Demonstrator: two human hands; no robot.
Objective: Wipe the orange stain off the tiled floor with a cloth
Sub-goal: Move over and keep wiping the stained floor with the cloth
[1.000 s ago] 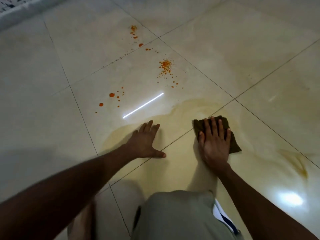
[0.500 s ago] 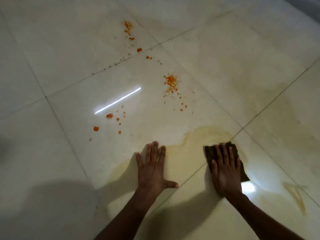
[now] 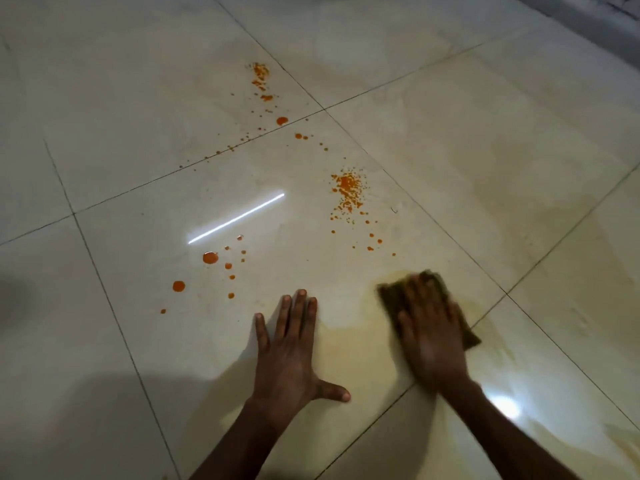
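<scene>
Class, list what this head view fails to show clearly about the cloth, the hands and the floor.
- Cloth: mostly covered by the right hand; shape and fold hidden.
- Right hand and cloth: motion-blurred, so edges are unclear.
- Left hand: palm lies flat, so the floor beneath is hidden.
- Both forearms: cut off by the bottom edge.
- Smallest orange specks: too small to count.

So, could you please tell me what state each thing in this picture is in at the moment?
Left hand: empty, flat on the floor, fingers spread.
Right hand: pressed flat on the cloth, blurred.
Cloth: dark, flat on the floor under the right hand.
Orange stain: unwiped drops and spatters beyond the hands.
Tiled floor: glossy, with yellowish wet smears around the cloth.
</scene>
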